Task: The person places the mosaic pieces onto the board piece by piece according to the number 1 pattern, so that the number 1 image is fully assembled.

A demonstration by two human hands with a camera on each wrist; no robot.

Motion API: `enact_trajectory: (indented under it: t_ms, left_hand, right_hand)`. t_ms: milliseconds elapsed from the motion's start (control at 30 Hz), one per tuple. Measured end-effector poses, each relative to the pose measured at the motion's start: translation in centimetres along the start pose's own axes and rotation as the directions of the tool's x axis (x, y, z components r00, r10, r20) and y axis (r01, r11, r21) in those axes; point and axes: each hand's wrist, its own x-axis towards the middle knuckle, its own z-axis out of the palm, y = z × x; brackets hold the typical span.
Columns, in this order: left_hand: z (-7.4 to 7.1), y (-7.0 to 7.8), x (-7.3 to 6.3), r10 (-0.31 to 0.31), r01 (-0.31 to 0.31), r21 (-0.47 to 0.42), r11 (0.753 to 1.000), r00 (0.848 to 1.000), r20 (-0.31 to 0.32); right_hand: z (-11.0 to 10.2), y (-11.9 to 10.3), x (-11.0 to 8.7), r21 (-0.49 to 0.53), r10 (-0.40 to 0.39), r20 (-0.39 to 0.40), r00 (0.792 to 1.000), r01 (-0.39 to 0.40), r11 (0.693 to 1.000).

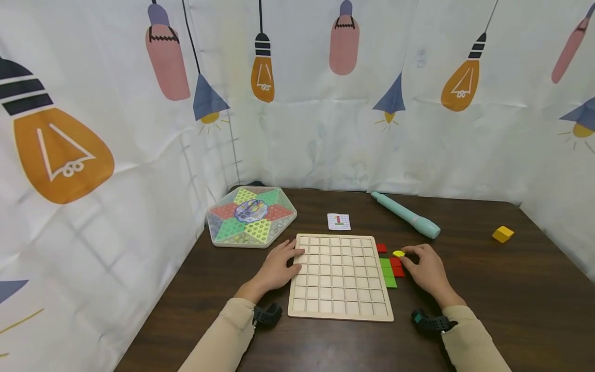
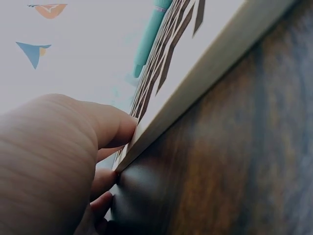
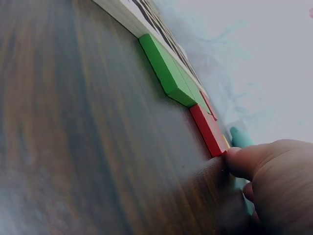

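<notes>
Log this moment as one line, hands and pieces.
left hand: touches left edge of grid board | right hand: pinches yellow piece | green squares, red squares: beside grid board's right edge

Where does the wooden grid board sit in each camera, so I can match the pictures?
Head: the wooden grid board lies lower middle, left hand touching its left edge.
Left wrist: the board slants from the top right down to the fingers.
Right wrist: the board slants from the top edge, beyond the green pieces.
Shared landmark: the turquoise tube, visible in all three.
</notes>
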Motion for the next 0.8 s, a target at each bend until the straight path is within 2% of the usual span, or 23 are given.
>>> enact_trajectory:
  t_ms: [100,300,433,800]
  left_hand:
    - [-0.02,0.03,-0.04,0.0,0.0,-0.002,1.0,1.0,-0.005]
    - [-0.03,0.09,0.06,-0.002,0.002,0.006,1.0,1.0,0.003]
    - [-0.09,0.19,0.02,-0.009,0.008,0.01,1.0,1.0,0.014]
    - [-0.01,0.1,0.08,-0.004,0.004,0.024,1.0,1.0,0.01]
  right_hand:
    - [0.04,0.01,-0.01,-0.015,0.007,-0.028,1.0,-0.007,1.0]
    - [0.03,0.15,0.02,-0.072,0.016,-0.133,0.991,-0.025,0.997]
    - [-0.01,-0.02,0.06,-0.072,0.025,-0.163,0.986,-0.037,0.997]
    - [-0.06,-0.58,-0.1,-0.023,0.094,-0.145,0.985,-0.098,0.995]
